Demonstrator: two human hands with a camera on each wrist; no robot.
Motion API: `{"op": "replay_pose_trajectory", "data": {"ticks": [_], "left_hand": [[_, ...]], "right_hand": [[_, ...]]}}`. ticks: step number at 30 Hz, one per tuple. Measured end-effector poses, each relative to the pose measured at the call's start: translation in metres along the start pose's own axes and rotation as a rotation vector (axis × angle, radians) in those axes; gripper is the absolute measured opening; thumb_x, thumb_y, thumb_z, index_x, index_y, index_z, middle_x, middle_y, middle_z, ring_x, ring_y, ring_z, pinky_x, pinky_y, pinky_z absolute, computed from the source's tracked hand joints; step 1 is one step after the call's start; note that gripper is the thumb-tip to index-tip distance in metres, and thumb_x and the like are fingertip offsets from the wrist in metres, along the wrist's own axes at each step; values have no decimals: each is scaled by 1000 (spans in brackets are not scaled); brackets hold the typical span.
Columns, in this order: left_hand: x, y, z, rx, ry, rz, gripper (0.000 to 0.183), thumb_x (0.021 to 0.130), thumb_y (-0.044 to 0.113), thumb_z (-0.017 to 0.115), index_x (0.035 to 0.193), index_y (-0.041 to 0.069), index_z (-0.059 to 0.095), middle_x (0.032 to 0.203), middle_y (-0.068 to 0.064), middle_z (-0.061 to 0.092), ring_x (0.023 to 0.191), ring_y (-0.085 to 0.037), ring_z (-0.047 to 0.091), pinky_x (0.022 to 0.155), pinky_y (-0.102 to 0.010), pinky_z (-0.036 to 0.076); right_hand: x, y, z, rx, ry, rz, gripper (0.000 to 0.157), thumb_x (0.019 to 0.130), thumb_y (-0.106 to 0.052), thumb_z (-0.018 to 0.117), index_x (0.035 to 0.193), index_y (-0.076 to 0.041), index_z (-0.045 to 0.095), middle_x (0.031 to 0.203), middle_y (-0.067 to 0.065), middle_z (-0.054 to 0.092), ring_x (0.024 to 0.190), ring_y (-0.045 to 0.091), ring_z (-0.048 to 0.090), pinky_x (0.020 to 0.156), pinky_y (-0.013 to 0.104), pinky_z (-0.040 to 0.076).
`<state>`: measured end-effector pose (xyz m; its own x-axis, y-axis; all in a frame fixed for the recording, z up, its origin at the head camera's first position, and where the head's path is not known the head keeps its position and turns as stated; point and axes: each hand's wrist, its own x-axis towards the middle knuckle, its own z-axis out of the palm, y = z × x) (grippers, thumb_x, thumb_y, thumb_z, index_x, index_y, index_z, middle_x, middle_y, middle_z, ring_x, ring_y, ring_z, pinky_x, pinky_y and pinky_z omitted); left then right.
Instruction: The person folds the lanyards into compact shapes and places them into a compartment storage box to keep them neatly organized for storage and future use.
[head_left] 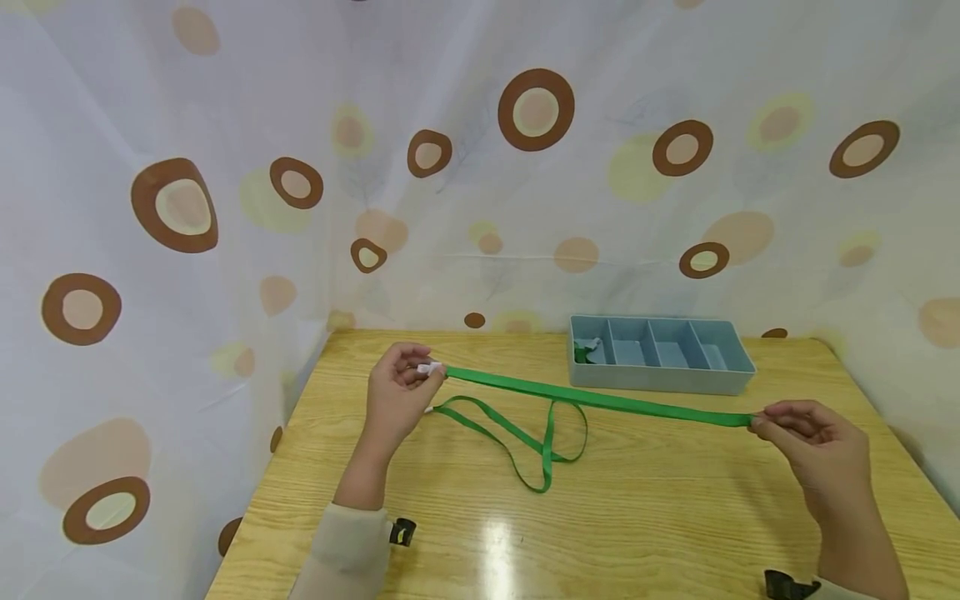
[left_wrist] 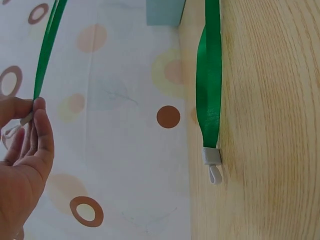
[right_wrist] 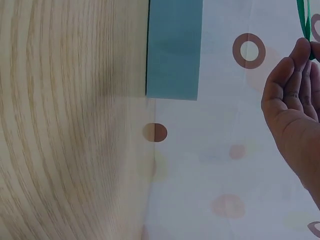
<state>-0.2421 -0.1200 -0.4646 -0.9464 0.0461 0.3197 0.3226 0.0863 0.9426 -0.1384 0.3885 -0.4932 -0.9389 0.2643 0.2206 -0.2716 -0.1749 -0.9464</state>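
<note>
A green lanyard (head_left: 600, 398) is stretched taut above the table between both hands. At its white clip end, my left hand (head_left: 401, 392) pinches it between thumb and fingers. My right hand (head_left: 821, 450) pinches the strap's far end, on the right. On the table below lies a second green lanyard (head_left: 546, 450), loosely looped. Its grey clasp with a small white loop (left_wrist: 212, 157) shows in the left wrist view. The right wrist view has the right hand (right_wrist: 295, 95) at its right edge, with the green strap (right_wrist: 304, 17) running up from the fingertips.
A blue-grey tray (head_left: 660, 380) with several compartments stands at the back right of the wooden table (head_left: 637, 517). Green and white pieces (head_left: 585, 350) lie in its left compartment. A patterned curtain (head_left: 450, 208) hangs behind the table and along its left side.
</note>
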Motion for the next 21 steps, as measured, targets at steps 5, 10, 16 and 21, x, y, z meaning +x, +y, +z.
{"op": "replay_pose_trajectory", "data": {"ticks": [5, 10, 16, 21], "left_hand": [[0, 1, 0, -14, 4, 7, 27, 95, -2, 75, 118, 2, 64, 108, -21, 70, 91, -15, 75, 80, -24, 64], [0, 2, 1, -10, 18, 19, 25, 95, -2, 74, 118, 2, 64, 108, -20, 69, 91, -16, 74, 78, -23, 63], [-1, 4, 2, 3, 22, 49, 24, 95, -4, 74, 117, 1, 65, 108, -19, 68, 90, -13, 74, 78, -21, 62], [-1, 5, 5, -11, -4, 60, 24, 95, -4, 73, 116, 1, 65, 108, -19, 67, 90, -13, 73, 78, -20, 62]], "right_hand": [[1, 0, 2, 6, 6, -1, 27, 92, 22, 67, 107, 2, 76, 94, 1, 81, 86, 10, 77, 80, 21, 64], [3, -2, 9, 10, 54, -13, 21, 91, 20, 70, 106, 5, 75, 95, 1, 80, 88, 9, 77, 80, 19, 63], [6, -6, 20, -3, 128, -48, 18, 90, 20, 71, 102, 8, 75, 94, 0, 79, 88, 8, 75, 81, 16, 62], [9, -3, 28, -19, 106, -83, 15, 90, 20, 71, 103, 12, 73, 94, 1, 80, 86, 10, 74, 79, 15, 62]]}}
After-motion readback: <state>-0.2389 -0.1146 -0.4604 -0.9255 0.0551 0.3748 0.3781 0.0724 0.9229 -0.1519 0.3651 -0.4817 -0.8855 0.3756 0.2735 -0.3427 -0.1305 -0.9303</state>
